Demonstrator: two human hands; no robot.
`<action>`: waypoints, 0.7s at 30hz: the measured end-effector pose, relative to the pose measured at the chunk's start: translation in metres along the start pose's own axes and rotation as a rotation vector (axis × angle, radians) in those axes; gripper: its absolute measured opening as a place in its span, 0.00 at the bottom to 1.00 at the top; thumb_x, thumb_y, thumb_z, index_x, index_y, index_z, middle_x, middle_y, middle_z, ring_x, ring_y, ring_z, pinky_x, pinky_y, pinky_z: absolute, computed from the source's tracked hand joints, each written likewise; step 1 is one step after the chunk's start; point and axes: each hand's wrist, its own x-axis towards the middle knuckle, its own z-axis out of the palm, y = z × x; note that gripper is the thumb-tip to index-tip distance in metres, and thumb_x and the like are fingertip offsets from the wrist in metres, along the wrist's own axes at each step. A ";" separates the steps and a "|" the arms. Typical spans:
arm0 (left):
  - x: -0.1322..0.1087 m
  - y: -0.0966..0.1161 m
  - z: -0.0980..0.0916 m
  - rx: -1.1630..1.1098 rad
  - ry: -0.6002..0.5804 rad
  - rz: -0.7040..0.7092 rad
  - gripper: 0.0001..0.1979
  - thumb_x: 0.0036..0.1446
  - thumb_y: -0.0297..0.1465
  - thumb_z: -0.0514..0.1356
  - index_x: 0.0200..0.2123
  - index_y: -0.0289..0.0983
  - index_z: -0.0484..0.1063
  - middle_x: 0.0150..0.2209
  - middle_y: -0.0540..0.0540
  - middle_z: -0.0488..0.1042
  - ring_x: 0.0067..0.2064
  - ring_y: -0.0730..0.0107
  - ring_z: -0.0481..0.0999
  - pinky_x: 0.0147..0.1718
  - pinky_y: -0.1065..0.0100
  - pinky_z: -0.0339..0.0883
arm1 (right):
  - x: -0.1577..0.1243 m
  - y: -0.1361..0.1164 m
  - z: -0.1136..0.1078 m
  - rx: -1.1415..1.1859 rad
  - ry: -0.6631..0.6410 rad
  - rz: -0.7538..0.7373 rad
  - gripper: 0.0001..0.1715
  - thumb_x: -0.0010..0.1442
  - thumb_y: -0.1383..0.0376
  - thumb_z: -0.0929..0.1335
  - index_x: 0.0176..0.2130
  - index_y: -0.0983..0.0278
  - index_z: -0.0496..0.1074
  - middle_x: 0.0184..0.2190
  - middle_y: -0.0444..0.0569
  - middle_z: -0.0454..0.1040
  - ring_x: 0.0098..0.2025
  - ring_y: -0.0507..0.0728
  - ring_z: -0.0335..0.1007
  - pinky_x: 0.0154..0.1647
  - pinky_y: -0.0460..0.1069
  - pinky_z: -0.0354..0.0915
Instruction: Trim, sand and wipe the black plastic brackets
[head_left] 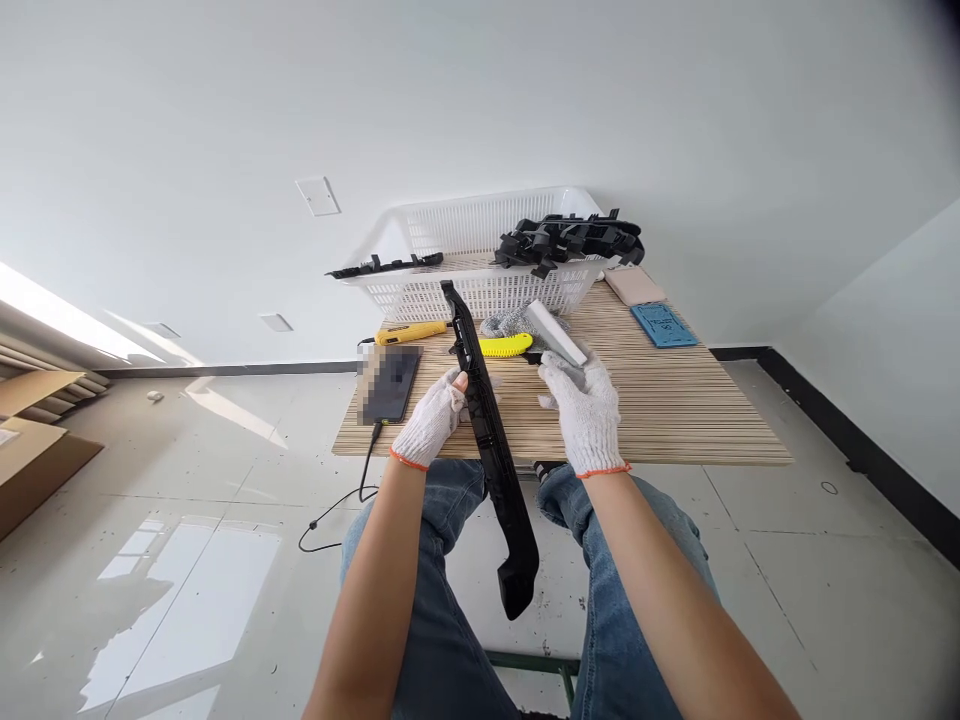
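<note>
My left hand, in a white knitted glove with an orange cuff, grips a long black plastic trim piece. The piece slants from above the table down over my lap, its thick hooked end lowest. My right hand, gloved alike, hovers over the table with thumb and fingers apart. Just beyond its fingertips lies a white block-like piece; whether they touch is unclear. A bright yellow tool with a ridged edge lies between the hands, partly behind the trim piece. Grey speckled cloth-like material is bunched behind it.
A white plastic basket at the table's back holds several black plastic parts. On the wood-striped table lie a yellow-handled tool, a dark cabled phone-like device, a blue flat item and a pale pink case.
</note>
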 end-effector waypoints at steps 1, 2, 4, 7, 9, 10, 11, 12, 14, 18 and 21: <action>0.000 0.000 0.000 0.035 -0.008 0.010 0.11 0.61 0.36 0.65 0.43 0.36 0.77 0.42 0.42 0.81 0.45 0.59 0.81 0.44 0.63 0.77 | -0.001 0.001 0.000 0.014 -0.009 0.019 0.29 0.50 0.57 0.74 0.52 0.59 0.72 0.40 0.47 0.78 0.41 0.56 0.75 0.29 0.46 0.69; 0.000 0.000 0.001 0.080 -0.019 0.025 0.12 0.62 0.38 0.65 0.43 0.36 0.77 0.41 0.42 0.81 0.44 0.60 0.81 0.41 0.64 0.77 | -0.001 0.002 0.000 0.033 -0.026 0.028 0.26 0.51 0.56 0.73 0.49 0.60 0.73 0.35 0.46 0.77 0.37 0.55 0.75 0.27 0.46 0.66; 0.001 -0.001 0.000 0.143 -0.030 0.050 0.12 0.63 0.40 0.64 0.41 0.37 0.77 0.39 0.43 0.81 0.39 0.63 0.80 0.36 0.68 0.76 | -0.001 0.004 0.000 0.071 -0.075 0.003 0.21 0.51 0.56 0.72 0.44 0.60 0.74 0.29 0.44 0.74 0.31 0.52 0.70 0.26 0.46 0.63; 0.004 -0.003 -0.002 0.141 -0.013 0.061 0.11 0.61 0.40 0.65 0.37 0.38 0.75 0.31 0.48 0.76 0.30 0.72 0.75 0.29 0.72 0.72 | 0.000 0.005 -0.004 0.063 -0.173 -0.073 0.18 0.48 0.56 0.73 0.38 0.60 0.73 0.28 0.43 0.72 0.30 0.52 0.66 0.31 0.49 0.66; 0.005 -0.004 -0.003 0.114 0.015 0.063 0.11 0.60 0.39 0.66 0.33 0.38 0.72 0.27 0.51 0.71 0.26 0.76 0.69 0.26 0.75 0.69 | -0.001 0.003 -0.007 0.020 -0.254 -0.064 0.17 0.49 0.55 0.73 0.37 0.59 0.72 0.31 0.44 0.73 0.32 0.52 0.68 0.35 0.49 0.69; 0.005 -0.004 -0.003 0.098 0.031 0.063 0.12 0.60 0.38 0.67 0.32 0.38 0.70 0.26 0.52 0.69 0.26 0.77 0.67 0.25 0.76 0.67 | -0.002 0.001 -0.008 -0.005 -0.296 -0.038 0.17 0.50 0.55 0.72 0.38 0.60 0.72 0.32 0.44 0.74 0.33 0.52 0.69 0.36 0.49 0.69; 0.006 -0.004 -0.003 0.085 0.043 0.062 0.13 0.60 0.38 0.67 0.30 0.38 0.69 0.26 0.53 0.68 0.25 0.78 0.66 0.25 0.77 0.66 | -0.003 0.000 -0.009 -0.029 -0.338 0.001 0.17 0.51 0.55 0.71 0.39 0.60 0.71 0.34 0.45 0.74 0.33 0.52 0.70 0.34 0.48 0.69; 0.006 -0.003 -0.003 0.079 0.049 0.059 0.14 0.60 0.37 0.67 0.29 0.38 0.67 0.25 0.54 0.67 0.25 0.79 0.65 0.24 0.77 0.64 | -0.004 -0.001 -0.010 -0.060 -0.382 0.048 0.18 0.52 0.55 0.71 0.41 0.60 0.70 0.35 0.45 0.75 0.32 0.52 0.71 0.32 0.47 0.68; 0.007 -0.002 -0.004 0.051 0.062 0.037 0.16 0.60 0.36 0.68 0.27 0.38 0.65 0.24 0.55 0.64 0.23 0.80 0.62 0.21 0.78 0.60 | -0.006 -0.002 -0.009 -0.151 -0.463 0.138 0.20 0.53 0.56 0.70 0.44 0.60 0.69 0.33 0.43 0.75 0.28 0.52 0.72 0.26 0.46 0.65; 0.011 -0.002 -0.007 -0.057 0.092 0.007 0.17 0.59 0.35 0.68 0.26 0.38 0.63 0.23 0.56 0.62 0.21 0.81 0.60 0.20 0.78 0.58 | -0.006 0.000 -0.001 -0.320 -0.517 0.151 0.21 0.57 0.56 0.69 0.48 0.62 0.72 0.27 0.41 0.72 0.19 0.48 0.64 0.21 0.45 0.61; 0.014 -0.007 -0.011 -0.098 0.092 0.026 0.11 0.62 0.34 0.65 0.29 0.38 0.69 0.26 0.52 0.70 0.28 0.75 0.72 0.29 0.74 0.70 | -0.005 0.001 0.002 -0.281 -0.488 0.157 0.25 0.57 0.56 0.68 0.52 0.62 0.74 0.28 0.41 0.71 0.21 0.48 0.63 0.18 0.44 0.57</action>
